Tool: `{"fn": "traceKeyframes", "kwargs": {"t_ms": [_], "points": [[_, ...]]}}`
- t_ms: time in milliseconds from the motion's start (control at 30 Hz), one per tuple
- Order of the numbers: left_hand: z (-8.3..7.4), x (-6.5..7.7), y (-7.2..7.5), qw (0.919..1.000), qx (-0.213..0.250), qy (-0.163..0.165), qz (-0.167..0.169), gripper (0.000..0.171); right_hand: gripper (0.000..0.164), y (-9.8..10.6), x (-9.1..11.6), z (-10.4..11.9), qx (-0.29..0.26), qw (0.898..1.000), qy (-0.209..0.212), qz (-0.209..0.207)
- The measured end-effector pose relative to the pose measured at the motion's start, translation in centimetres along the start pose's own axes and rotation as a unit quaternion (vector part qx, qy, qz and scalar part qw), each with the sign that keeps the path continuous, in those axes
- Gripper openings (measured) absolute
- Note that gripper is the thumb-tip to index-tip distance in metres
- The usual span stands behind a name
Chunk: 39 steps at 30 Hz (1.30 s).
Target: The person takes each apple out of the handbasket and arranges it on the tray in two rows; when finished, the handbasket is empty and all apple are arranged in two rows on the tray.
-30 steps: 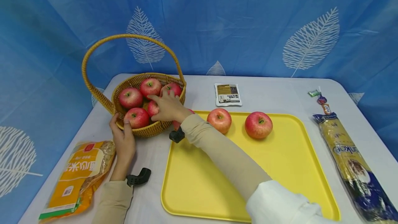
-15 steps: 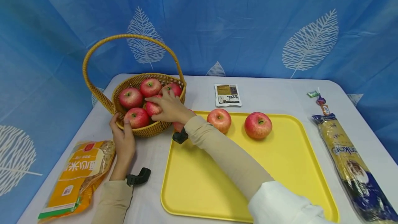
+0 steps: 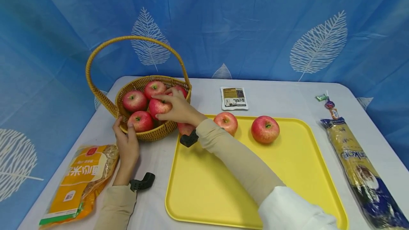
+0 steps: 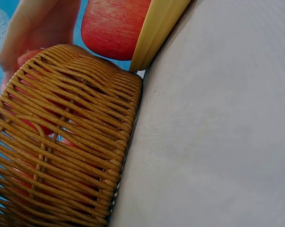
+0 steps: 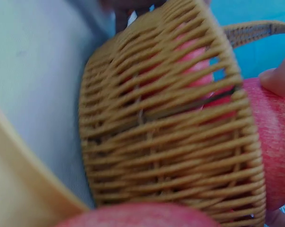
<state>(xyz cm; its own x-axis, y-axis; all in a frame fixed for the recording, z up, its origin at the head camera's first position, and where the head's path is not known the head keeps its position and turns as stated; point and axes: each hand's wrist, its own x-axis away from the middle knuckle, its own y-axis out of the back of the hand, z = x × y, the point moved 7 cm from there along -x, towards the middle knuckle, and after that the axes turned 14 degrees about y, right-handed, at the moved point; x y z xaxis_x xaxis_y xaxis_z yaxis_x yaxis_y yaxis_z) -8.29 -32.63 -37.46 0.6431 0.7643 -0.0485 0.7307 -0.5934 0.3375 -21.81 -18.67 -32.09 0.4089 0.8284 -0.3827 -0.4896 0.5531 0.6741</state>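
A wicker basket [image 3: 153, 135] with a tall arched handle stands at the back left, several red apples [image 3: 135, 101] inside. My right hand [image 3: 183, 110] reaches over its near right rim and grips an apple [image 3: 158, 107] between thumb and fingers; that apple [image 5: 274, 146] shows just past the rim in the right wrist view. At the basket's near left edge, my left hand [image 3: 127, 152] holds the rim, thumb and index finger on it; most of its other fingers are hidden. In the left wrist view the woven wall [image 4: 71, 142] fills the left side.
Right of the basket lies a yellow tray [image 3: 223, 187] bearing an apple [image 3: 265, 129], another apple [image 3: 227, 121] and a partly covered apple [image 3: 185, 129]. An orange grain bag [image 3: 80, 184], a small white-edged packet [image 3: 234, 98], a long gold-and-blue package [image 3: 361, 166] and small sweets [image 3: 329, 104] surround it.
My right hand has shifted slightly right and up with the gripped apple, which now shows more of its top and stem. The left hand and basket stay put.
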Motion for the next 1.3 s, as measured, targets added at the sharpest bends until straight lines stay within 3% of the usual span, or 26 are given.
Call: {"fn": "traceKeyframes", "kwargs": {"t_ms": [300, 567, 933, 1300], "points": [[-0.1, -0.1, 0.1, 1.0000, -0.001, -0.006, -0.003, 0.050, 0.062, 1.0, 0.8, 0.4, -0.081, 0.996, -0.014, -0.047], [0.2, -0.2, 0.2, 0.9999, -0.007, 0.005, -0.007, 0.051, 0.057, 2.2, 1.8, 1.2, -0.111, 0.992, -0.013, -0.054], [0.1, -0.3, 0.2, 1.0000, -0.004, -0.005, -0.005, 0.051, 0.059, 4.7, 3.5, 1.6, -0.096, 0.993, 0.017, -0.064], [0.2, -0.2, -0.2, 1.0000, 0.000, -0.002, 0.000, 0.050, 0.057, 9.1, 7.6, 0.4, -0.049, 0.998, -0.021, -0.044]]}}
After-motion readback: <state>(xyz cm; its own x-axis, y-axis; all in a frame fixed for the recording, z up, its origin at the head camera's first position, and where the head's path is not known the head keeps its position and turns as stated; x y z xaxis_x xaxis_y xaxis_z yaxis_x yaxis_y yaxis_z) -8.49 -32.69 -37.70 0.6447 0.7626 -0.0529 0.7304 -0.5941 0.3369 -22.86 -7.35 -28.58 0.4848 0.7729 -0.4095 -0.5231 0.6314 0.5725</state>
